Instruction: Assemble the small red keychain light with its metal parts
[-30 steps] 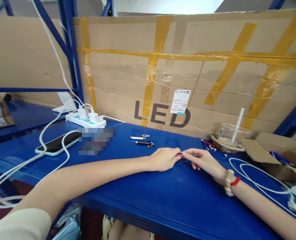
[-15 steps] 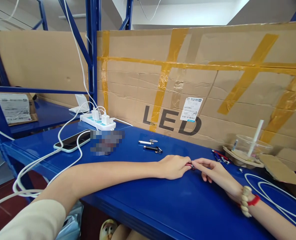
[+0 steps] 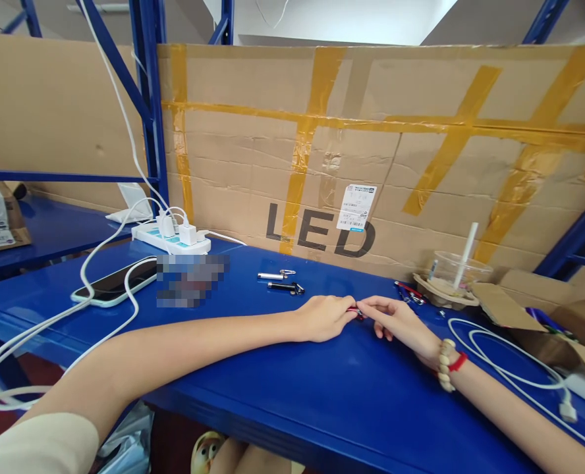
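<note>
My left hand (image 3: 325, 318) is closed around a small red keychain tube (image 3: 354, 310), with only its end showing past the fingers. Thumb and fingertips of my right hand (image 3: 395, 322) pinch at that end, where a bit of metal shows; its exact shape is hidden. Both hands meet low over the blue table (image 3: 352, 388). Beyond the left hand lie a silver keychain tube (image 3: 271, 276) and a black keychain tube (image 3: 281, 286), each with a metal clasp. Several more red and blue clasped pieces (image 3: 411, 293) lie past the right hand.
A plastic cup (image 3: 458, 270) with a straw sits in a pulp tray at the back right. Near it are an open cardboard box (image 3: 554, 329) and a coiled white cable (image 3: 500, 362). A phone (image 3: 117, 283) and power strip (image 3: 188, 245) lie left. Taped cardboard (image 3: 253, 164) stands behind.
The view has turned to the right, so everything sits further left and more of the box and cable shows. Both hands stay together at the red keychain tube, with little change in grip.
</note>
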`<control>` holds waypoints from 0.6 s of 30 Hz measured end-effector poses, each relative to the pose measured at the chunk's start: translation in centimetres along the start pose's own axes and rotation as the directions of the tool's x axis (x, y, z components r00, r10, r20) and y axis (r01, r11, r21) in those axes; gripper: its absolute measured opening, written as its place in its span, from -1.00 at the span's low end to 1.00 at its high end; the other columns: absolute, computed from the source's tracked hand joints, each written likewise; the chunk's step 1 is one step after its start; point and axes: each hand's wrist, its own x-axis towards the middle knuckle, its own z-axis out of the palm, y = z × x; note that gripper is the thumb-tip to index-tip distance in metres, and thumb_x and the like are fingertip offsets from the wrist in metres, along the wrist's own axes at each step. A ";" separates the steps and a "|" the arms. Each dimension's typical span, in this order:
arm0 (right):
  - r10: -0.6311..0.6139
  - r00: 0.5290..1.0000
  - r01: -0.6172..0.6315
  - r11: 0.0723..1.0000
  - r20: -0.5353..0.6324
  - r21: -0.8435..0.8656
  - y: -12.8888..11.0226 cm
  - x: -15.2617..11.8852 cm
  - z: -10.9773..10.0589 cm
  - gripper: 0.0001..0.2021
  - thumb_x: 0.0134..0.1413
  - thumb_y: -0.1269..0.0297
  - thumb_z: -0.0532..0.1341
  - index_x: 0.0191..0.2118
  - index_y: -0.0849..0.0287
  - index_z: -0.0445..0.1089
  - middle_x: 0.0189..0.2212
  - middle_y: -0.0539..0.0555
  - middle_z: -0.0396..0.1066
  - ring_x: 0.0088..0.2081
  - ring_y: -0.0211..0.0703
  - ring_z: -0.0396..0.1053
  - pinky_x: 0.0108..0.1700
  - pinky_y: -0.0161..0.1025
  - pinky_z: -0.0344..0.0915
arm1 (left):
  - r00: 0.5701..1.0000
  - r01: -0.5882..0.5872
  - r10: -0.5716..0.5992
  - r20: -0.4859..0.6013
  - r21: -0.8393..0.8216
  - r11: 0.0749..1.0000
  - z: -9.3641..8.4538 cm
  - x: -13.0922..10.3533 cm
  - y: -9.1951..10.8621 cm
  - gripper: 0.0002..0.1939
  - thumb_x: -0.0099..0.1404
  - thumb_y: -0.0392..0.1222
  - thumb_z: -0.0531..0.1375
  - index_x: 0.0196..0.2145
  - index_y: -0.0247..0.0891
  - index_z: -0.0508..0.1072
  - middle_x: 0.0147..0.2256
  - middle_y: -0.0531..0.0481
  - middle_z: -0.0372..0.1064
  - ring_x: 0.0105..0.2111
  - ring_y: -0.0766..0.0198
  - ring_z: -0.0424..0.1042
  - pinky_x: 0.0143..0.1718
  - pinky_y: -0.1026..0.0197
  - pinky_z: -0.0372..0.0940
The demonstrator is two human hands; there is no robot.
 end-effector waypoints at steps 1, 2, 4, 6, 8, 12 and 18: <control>-0.002 1.000 0.002 1.000 0.004 0.003 0.1 0.0 0.0 -0.59 -0.21 -0.05 0.21 -0.35 0.24 0.35 -0.50 0.00 0.33 -0.69 -0.46 0.16 -0.70 -0.46 0.03 | 1.000 -0.001 0.001 -0.002 0.005 1.000 0.0 0.0 0.0 -0.72 0.33 -0.11 -0.19 -0.21 -0.22 0.24 -0.23 -0.02 0.37 -0.24 0.19 0.38 -0.27 0.18 0.25; -0.002 1.000 0.002 1.000 0.006 0.005 0.1 0.1 0.0 -0.59 -0.21 -0.04 0.21 -0.35 0.24 0.35 -0.49 0.01 0.33 -0.69 -0.47 0.16 -0.71 -0.46 0.03 | 1.000 -0.003 0.003 -0.004 0.011 1.000 0.0 0.0 0.0 -0.72 0.33 -0.11 -0.19 -0.22 -0.22 0.24 -0.23 -0.02 0.37 -0.25 0.19 0.38 -0.28 0.18 0.25; 0.006 1.000 -0.006 1.000 0.002 0.009 0.3 0.1 -0.1 -0.60 -0.19 -0.04 0.21 -0.37 0.25 0.35 -0.48 0.02 0.34 -0.69 -0.48 0.16 -0.71 -0.48 0.02 | 1.000 -0.004 0.004 -0.013 0.022 1.000 0.0 0.1 -0.1 -0.72 0.33 -0.11 -0.19 -0.23 -0.23 0.24 -0.24 -0.03 0.37 -0.25 0.19 0.38 -0.28 0.18 0.25; 0.021 1.000 -0.021 1.000 -0.002 0.019 0.5 0.2 -0.2 -0.61 -0.17 -0.03 0.20 -0.37 0.25 0.35 -0.48 0.02 0.34 -0.68 -0.48 0.16 -0.72 -0.49 0.02 | 1.000 -0.001 0.002 -0.020 0.026 1.000 0.2 0.1 -0.2 -0.73 0.33 -0.10 -0.19 -0.23 -0.22 0.23 -0.24 -0.03 0.37 -0.25 0.19 0.38 -0.27 0.18 0.25; 0.028 1.000 -0.028 0.999 0.006 0.038 0.7 0.3 -0.4 -0.62 -0.16 -0.01 0.21 -0.35 0.25 0.36 -0.48 0.02 0.34 -0.67 -0.48 0.16 -0.72 -0.50 0.02 | 1.000 -0.002 0.002 -0.024 0.025 1.000 0.3 0.2 -0.3 -0.72 0.33 -0.10 -0.19 -0.24 -0.23 0.23 -0.24 -0.03 0.37 -0.25 0.19 0.38 -0.27 0.18 0.25; 0.015 1.000 -0.016 0.998 0.021 0.056 1.0 0.5 -0.6 -0.64 -0.15 0.02 0.21 -0.33 0.25 0.37 -0.50 0.01 0.34 -0.66 -0.49 0.16 -0.70 -0.50 0.03 | 1.000 -0.011 0.011 -0.019 0.021 1.000 0.4 0.3 -0.3 -0.73 0.33 -0.11 -0.19 -0.22 -0.23 0.24 -0.24 -0.04 0.37 -0.25 0.18 0.38 -0.27 0.18 0.25; 0.032 0.999 -0.033 0.999 0.015 0.031 0.4 0.2 -0.5 -0.68 -0.12 0.07 0.21 -0.35 0.26 0.39 -0.51 0.01 0.34 -0.66 -0.49 0.16 -0.69 -0.50 0.05 | 1.000 0.004 -0.004 -0.011 0.026 1.000 0.3 0.4 -0.3 -0.72 0.33 -0.10 -0.19 -0.25 -0.24 0.24 -0.27 -0.04 0.36 -0.31 0.19 0.38 -0.33 0.19 0.25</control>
